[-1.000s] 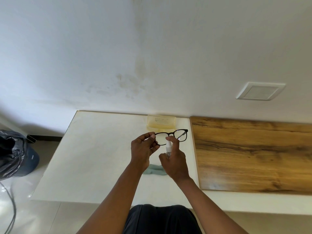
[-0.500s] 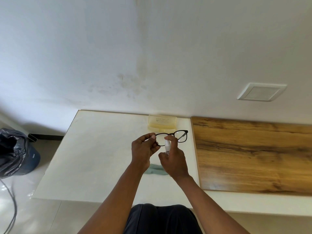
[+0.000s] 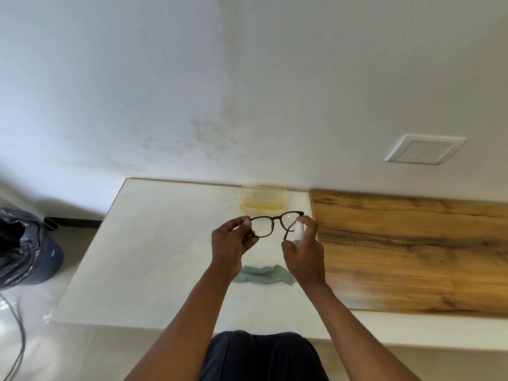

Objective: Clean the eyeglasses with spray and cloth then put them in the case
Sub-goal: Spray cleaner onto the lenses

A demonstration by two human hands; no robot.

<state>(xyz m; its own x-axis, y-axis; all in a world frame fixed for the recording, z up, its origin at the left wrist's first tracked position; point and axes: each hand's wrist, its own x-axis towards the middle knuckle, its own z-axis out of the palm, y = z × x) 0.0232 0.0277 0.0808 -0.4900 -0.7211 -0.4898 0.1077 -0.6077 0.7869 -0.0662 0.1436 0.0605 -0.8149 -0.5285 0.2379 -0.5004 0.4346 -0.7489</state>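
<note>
Far left, at 9 o'clock of the frame: a blue bin lined with a black plastic bag point(image 3: 23, 248) on the pale floor, with a grey cable point(image 3: 15, 350) trailing below it at 8 o'clock. Next rightward, a white tabletop point(image 3: 154, 251) set against a stained white wall point(image 3: 192, 92). Centre: left hand point(image 3: 230, 246) raised above the table, thumb and fingers pinching the left rim of a pair of black-framed eyeglasses point(image 3: 270, 224); the glasses are held in the air, lenses facing the person, one temple arm hanging down by the right lens. At 12 o'clock from the glasses, a translucent yellowish eyeglass case point(image 3: 262, 198) lies against the wall, closed as far as can be told. At 6 o'clock from the glasses, a crumpled grey-green cleaning cloth point(image 3: 264, 274) lies on the table between the forearms. Right hand point(image 3: 305, 254) curls round a small white spray bottle point(image 3: 298, 231), index finger on top, the bottle just beside the right lens. Further right, at 3 o'clock: a wood-grain board point(image 3: 412, 257) covers the tabletop. Above it, at 1 o'clock, a white square wall plate point(image 3: 424, 149). Bottom centre: dark trousers point(image 3: 261, 356).
</note>
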